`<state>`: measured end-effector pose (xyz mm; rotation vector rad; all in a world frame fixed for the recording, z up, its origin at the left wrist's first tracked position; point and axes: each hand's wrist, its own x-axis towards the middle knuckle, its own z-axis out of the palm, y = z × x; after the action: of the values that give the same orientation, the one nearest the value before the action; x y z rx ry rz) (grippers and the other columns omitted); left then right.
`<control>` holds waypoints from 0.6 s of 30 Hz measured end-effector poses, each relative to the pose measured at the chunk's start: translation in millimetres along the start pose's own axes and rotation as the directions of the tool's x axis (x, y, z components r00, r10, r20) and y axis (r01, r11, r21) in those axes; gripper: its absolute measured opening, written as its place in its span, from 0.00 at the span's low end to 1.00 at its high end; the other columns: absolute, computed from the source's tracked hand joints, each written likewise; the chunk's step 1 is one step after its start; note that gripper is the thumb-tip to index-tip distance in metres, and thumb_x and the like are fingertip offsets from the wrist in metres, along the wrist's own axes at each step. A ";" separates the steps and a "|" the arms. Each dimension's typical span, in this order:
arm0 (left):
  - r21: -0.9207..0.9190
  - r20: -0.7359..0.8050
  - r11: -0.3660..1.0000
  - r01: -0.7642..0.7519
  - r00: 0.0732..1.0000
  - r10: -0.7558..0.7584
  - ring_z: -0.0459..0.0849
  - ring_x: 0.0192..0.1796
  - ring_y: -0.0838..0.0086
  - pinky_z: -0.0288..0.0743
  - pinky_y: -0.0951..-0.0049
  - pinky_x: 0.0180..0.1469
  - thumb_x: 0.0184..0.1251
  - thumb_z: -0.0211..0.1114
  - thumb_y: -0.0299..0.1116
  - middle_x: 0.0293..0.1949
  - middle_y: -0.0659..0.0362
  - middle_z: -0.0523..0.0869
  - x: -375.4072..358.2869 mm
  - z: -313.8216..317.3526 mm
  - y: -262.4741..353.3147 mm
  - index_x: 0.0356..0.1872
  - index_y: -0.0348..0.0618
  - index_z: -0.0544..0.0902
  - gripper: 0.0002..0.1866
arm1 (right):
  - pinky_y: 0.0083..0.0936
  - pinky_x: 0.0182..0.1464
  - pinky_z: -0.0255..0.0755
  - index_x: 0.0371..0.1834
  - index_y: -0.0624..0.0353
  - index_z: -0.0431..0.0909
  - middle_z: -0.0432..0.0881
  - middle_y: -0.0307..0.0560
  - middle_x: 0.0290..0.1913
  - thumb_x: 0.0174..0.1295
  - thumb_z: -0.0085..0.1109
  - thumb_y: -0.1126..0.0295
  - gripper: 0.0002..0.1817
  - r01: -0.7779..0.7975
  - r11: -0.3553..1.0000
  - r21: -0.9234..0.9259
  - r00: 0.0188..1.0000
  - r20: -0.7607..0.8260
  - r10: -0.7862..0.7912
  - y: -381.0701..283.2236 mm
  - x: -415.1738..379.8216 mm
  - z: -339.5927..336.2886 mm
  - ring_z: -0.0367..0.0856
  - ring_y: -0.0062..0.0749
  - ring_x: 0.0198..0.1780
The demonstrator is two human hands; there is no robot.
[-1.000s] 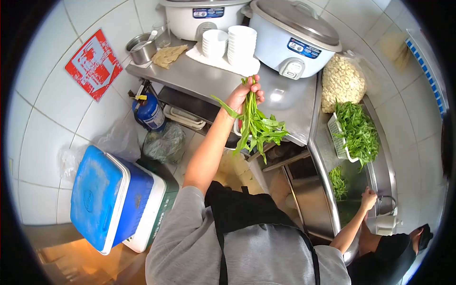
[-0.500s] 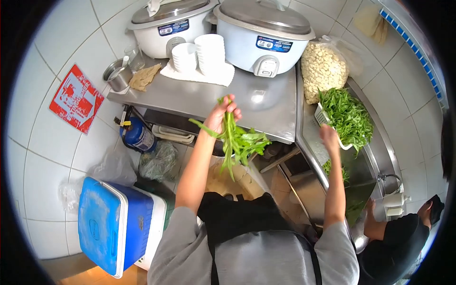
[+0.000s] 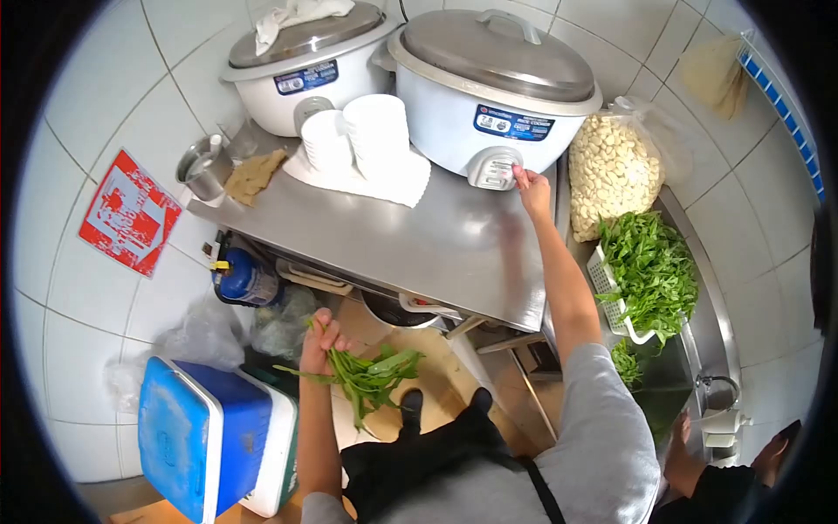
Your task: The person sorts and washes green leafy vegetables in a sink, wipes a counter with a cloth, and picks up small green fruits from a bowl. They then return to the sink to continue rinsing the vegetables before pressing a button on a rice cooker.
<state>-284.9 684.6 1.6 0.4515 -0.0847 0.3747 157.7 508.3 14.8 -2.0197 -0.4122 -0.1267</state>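
Observation:
A bunch of long-stemmed leafy greens (image 3: 371,380) hangs from my left hand (image 3: 323,341), whose fingers are closed round the stems low in front of the counter. My right hand (image 3: 533,190) reaches across the counter to the larger white rice cooker (image 3: 436,127). Its fingers are drawn together, with the tips right at the edge of the grey switch panel (image 3: 494,169). The metal lid (image 3: 497,57) is on this cooker.
A second rice cooker (image 3: 262,100) and stacked white bowls (image 3: 375,131) stand on the steel counter (image 3: 419,244). To the right are a bag of peeled cloves (image 3: 611,166) and a white basket (image 3: 602,275) of greens. A blue cooler (image 3: 179,437) sits lower left; another person's arm (image 3: 685,463) shows lower right.
My right hand has moved from beside the basket of greens up to the larger cooker's switch panel. My left hand has lowered and shifted left with the greens.

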 end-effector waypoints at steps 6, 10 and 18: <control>0.030 0.106 0.998 0.055 0.993 -0.058 0.75 0.26 0.76 0.68 0.71 0.37 0.71 0.43 0.41 0.19 0.68 0.70 15.5 20.3 -24.5 0.41 0.49 0.68 0.10 | 0.27 0.23 0.60 0.14 0.63 0.67 0.64 0.42 0.12 0.54 0.57 0.44 0.30 0.217 0.975 0.053 0.974 -0.077 -0.213 10.4 8.4 6.8 0.59 0.24 0.19; 0.028 0.064 0.995 0.094 0.993 -0.096 0.76 0.25 0.75 0.69 0.71 0.36 0.71 0.44 0.41 0.19 0.68 0.71 13.6 28.4 -39.2 0.40 0.49 0.68 0.10 | 0.18 0.18 0.64 0.24 0.58 0.68 0.68 0.36 0.16 0.58 0.56 0.52 0.20 -0.144 0.949 0.281 0.979 0.183 0.094 -1.6 -15.2 -11.5 0.68 0.19 0.18; 0.026 0.150 0.992 0.124 0.981 -0.127 0.78 0.30 0.71 0.71 0.69 0.38 0.68 0.50 0.41 0.20 0.66 0.72 -4.0 31.9 -28.8 0.41 0.47 0.70 0.10 | 0.29 0.19 0.71 0.30 0.64 0.76 0.78 0.49 0.21 0.54 0.60 0.56 0.18 -0.241 0.955 -0.176 0.959 0.106 0.261 27.6 -53.7 -62.9 0.77 0.35 0.18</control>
<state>-277.8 645.2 17.8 0.4986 -0.1996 0.2169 122.4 429.0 6.9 -2.2300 -0.2265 0.1329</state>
